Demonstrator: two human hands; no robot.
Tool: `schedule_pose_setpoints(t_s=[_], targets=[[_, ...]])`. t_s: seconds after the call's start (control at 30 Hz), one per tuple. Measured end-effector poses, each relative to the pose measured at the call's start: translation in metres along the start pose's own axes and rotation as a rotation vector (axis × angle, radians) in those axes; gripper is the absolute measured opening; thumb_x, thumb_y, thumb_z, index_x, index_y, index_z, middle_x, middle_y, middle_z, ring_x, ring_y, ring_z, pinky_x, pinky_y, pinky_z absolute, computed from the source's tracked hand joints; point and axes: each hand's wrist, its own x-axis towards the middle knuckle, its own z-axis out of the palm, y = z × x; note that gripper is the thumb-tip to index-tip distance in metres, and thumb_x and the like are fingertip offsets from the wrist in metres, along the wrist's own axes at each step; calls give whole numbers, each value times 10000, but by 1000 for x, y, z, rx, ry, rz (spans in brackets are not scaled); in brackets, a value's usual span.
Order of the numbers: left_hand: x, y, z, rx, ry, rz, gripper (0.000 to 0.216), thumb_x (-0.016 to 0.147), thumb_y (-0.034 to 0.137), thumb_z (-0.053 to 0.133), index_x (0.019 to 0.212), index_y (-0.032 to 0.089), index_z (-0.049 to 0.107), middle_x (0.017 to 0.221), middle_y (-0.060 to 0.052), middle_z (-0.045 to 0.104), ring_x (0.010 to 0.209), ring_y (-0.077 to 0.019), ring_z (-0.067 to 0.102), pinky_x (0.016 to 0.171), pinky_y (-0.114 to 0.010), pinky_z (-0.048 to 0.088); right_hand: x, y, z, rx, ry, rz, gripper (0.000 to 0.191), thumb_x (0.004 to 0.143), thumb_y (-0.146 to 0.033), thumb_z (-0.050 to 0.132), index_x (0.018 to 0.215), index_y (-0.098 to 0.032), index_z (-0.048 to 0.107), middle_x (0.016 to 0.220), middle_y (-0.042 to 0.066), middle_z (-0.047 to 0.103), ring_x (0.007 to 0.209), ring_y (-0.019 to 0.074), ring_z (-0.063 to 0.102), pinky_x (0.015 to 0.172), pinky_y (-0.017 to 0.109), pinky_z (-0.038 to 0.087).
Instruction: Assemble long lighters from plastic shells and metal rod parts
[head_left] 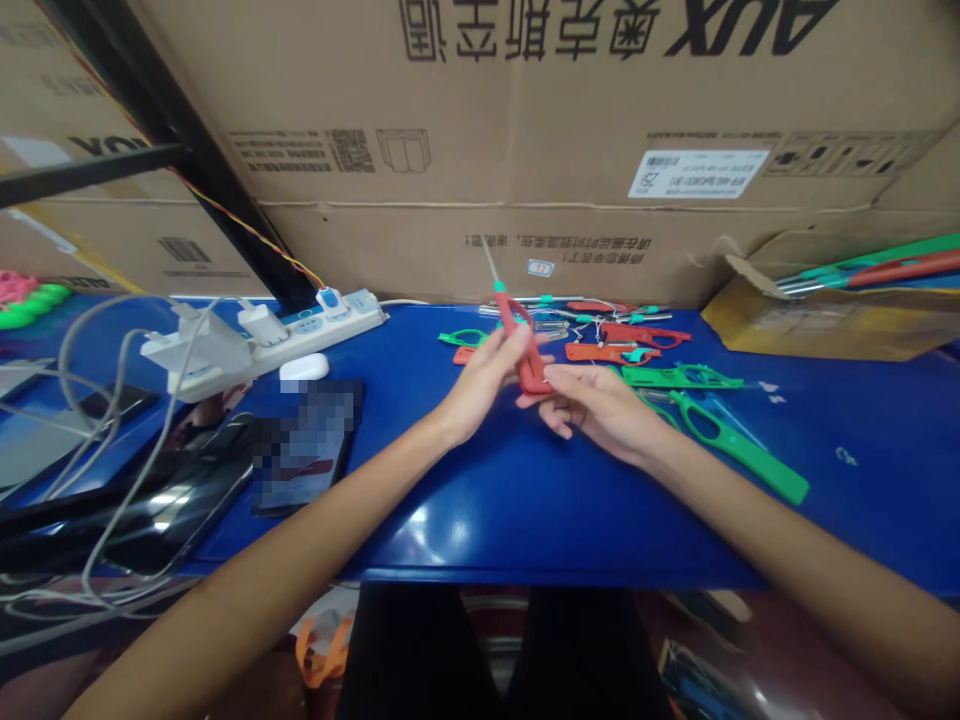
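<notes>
Both hands meet over the middle of the blue table [465,500] and share one red plastic tool [525,345] with a thin metal rod sticking up from a teal collar. My left hand [487,375] pinches its upper loop part. Around the tool's lower end, the fingers of my right hand [592,405] are curled. Behind and to the right of the hands lie several more red tool handles [622,340] and green tool handles [712,430], some with metal rods.
A white power strip [262,335] with chargers and cables sits at the left, beside a white earbud case [304,367] and phones [300,450]. An open carton [832,310] holds long tools at the right. Large cardboard boxes [525,150] wall the back.
</notes>
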Motion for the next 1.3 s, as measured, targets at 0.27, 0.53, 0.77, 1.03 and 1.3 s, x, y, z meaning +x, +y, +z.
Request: schedule_pose_setpoints(t_s=[0.27,0.53,0.77,1.03,1.3], targets=[[-7,-1,3,105,-296,-98,471,990,551,526,1107,134,711,624,-39,658,677,-188,688,743,-290,529,-3,-16,-6,-166,-58,-28,304,893,-460,730,948,-165,780,762,50,746,567,105,606,511,238,498],[-15,1,7,246,-314,51,401,1035,534,444,1037,159,586,660,-15,659,634,-148,635,634,-245,461,-5,-13,-3,-218,-23,-91,324,843,-435,792,966,-136,770,724,44,746,620,136,669,640,287,558],[-19,8,5,573,-300,155,403,1074,487,342,1010,160,570,868,-52,698,829,-167,639,799,-293,493,-12,-34,-9,-412,-116,-1,432,887,-525,712,1063,-131,735,778,63,759,628,152,682,648,303,567],[-24,6,12,646,-280,109,408,1080,478,308,1044,157,558,909,-69,746,657,-133,641,707,-280,516,-40,-83,-64,-1180,112,258,561,837,-701,642,612,-187,626,539,1,603,464,108,498,444,251,357],[-19,0,12,443,-273,64,396,1069,493,328,926,172,511,672,-28,676,448,-93,535,465,-213,427,-38,-62,-56,-1677,-39,432,443,906,-550,600,622,-212,572,623,18,621,560,164,531,535,304,309]])
